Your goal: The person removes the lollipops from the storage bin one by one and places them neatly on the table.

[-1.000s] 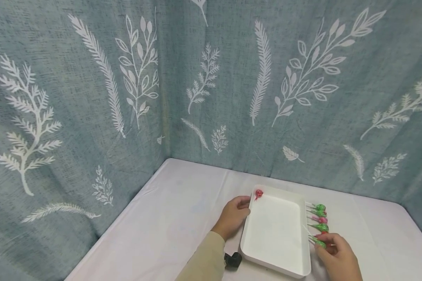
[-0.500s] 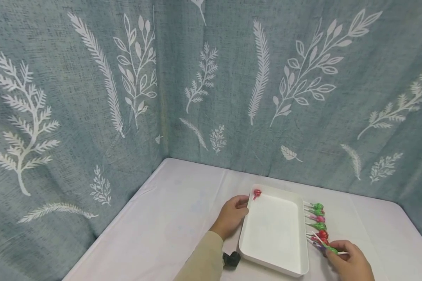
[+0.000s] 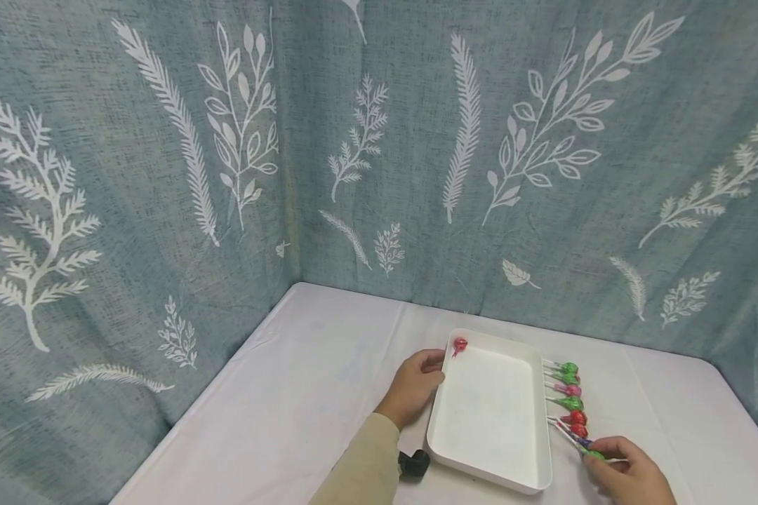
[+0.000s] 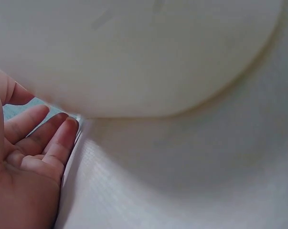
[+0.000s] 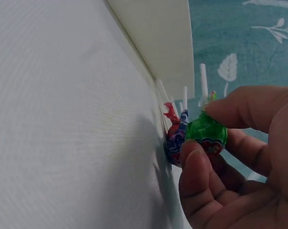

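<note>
A shallow white tray (image 3: 493, 410) lies on the table with a red lollipop (image 3: 460, 344) in its far left corner. My left hand (image 3: 413, 384) rests against the tray's left side, its loosely bent fingertips touching the outer wall. To the right of the tray, my right hand (image 3: 632, 470) pinches a green-wrapped lollipop (image 5: 207, 131) by its head between thumb and fingers, with the white stick pointing away. Just beside it is a blue-wrapped lollipop (image 5: 176, 145). Farther up the row lie red lollipops (image 3: 577, 419), a pink lollipop (image 3: 570, 390) and green lollipops (image 3: 568, 403).
The row's sticks point at the tray's right wall. A black object (image 3: 415, 464), partly hidden by the left sleeve (image 3: 363, 463), sits near the tray's near left corner. Blue-green curtains (image 3: 379, 154) with white leaf prints stand behind the white-covered table (image 3: 328, 365).
My right hand has drawn back to the right, away from the tray, with the green lollipop, then lowered it slightly beside the blue one. My left hand has stayed at the tray.
</note>
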`<control>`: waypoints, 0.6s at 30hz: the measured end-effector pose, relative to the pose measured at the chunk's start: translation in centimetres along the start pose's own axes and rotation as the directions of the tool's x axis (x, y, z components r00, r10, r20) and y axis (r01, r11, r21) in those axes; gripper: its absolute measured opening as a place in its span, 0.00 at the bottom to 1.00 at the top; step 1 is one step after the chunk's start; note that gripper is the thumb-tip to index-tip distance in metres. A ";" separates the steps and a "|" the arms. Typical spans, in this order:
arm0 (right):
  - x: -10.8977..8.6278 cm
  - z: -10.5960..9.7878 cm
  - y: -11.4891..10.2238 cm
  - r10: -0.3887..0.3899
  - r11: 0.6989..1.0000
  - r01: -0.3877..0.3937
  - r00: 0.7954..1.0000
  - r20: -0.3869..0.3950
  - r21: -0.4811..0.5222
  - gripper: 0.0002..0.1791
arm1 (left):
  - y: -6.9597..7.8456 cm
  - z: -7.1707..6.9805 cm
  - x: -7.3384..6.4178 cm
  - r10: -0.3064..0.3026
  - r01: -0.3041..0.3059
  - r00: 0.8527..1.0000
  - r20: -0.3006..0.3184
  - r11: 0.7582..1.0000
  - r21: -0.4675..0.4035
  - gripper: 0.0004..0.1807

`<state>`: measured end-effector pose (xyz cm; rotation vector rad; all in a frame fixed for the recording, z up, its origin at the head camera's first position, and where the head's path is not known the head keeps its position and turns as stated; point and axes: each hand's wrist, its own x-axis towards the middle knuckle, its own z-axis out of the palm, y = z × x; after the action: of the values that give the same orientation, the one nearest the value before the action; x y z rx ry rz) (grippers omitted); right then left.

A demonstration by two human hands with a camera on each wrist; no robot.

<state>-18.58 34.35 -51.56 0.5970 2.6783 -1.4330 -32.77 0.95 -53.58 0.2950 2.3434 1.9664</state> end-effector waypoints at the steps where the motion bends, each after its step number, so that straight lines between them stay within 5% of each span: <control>1: 0.1 0.1 0.1 0.001 1.000 0.000 1.000 0.007 -0.007 0.17 | 0.0 0.0 0.0 0.002 -0.002 1.000 0.001 1.000 -0.001 0.26; 18: 0.5 1.0 0.6 -0.003 0.997 0.004 1.000 0.011 -0.081 0.18 | 0.0 -0.1 0.1 -0.023 0.023 1.000 0.002 1.000 0.006 0.25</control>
<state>-18.99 33.95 -52.69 0.5768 2.7151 -1.3165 -32.92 0.92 -53.53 0.2694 2.3412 1.9485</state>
